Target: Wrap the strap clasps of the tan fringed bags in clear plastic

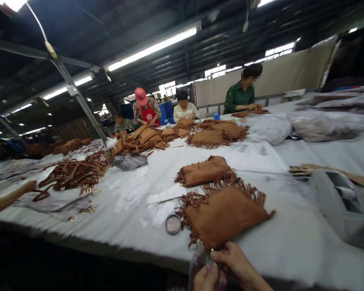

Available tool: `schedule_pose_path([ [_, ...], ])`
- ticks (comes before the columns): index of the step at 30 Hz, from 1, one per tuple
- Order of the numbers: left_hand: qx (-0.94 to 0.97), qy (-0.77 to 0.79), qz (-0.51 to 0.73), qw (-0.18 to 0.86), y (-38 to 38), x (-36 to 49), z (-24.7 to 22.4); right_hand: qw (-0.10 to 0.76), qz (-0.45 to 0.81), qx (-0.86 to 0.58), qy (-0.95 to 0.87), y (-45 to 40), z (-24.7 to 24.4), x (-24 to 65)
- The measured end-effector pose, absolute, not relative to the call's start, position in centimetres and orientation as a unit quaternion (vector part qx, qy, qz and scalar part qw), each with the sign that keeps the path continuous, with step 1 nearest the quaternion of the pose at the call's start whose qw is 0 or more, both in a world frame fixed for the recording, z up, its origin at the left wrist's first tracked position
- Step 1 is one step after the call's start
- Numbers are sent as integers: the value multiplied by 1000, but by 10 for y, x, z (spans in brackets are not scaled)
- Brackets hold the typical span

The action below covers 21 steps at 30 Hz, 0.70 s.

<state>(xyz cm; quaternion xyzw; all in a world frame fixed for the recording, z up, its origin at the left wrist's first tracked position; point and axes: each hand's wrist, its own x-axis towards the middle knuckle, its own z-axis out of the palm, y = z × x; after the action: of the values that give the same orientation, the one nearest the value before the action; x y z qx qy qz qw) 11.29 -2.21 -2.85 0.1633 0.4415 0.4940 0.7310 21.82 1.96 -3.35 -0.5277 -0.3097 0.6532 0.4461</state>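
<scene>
Close in front of me, at the table's near edge, lies a brown fringed bag (227, 214). My left hand (206, 278) is closed on a clear plastic wrap (197, 258) hanging below the bag's near corner; something dark shows inside it. Beside it, my right hand (235, 258) has thumb and fingers pinched together by a small gold-coloured metal piece (212, 250) at that corner. What exactly sits between those fingers is hidden. Behind this bag rests a second brown fringed bag (204, 170). A small round dish (172, 224) stands left of the nearer bag.
A grey tape dispenser (336, 210) stands at right. White paper slips (130, 190) and a heap of brown straps (75, 171) lie leftward. Another person's arm (12, 198) reaches in at left. Several co-workers sit or stand across the table behind piled brown bags (145, 137).
</scene>
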Motion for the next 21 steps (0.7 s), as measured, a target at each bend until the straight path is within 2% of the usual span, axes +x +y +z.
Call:
schedule_pose_path([
  [8,107,448,486,742,-25,99,-7,475,654,-540,-235,19,-3,219],
  [21,80,465,436,766,-13,99,1,462,651,-541,-264,22,-15,220],
])
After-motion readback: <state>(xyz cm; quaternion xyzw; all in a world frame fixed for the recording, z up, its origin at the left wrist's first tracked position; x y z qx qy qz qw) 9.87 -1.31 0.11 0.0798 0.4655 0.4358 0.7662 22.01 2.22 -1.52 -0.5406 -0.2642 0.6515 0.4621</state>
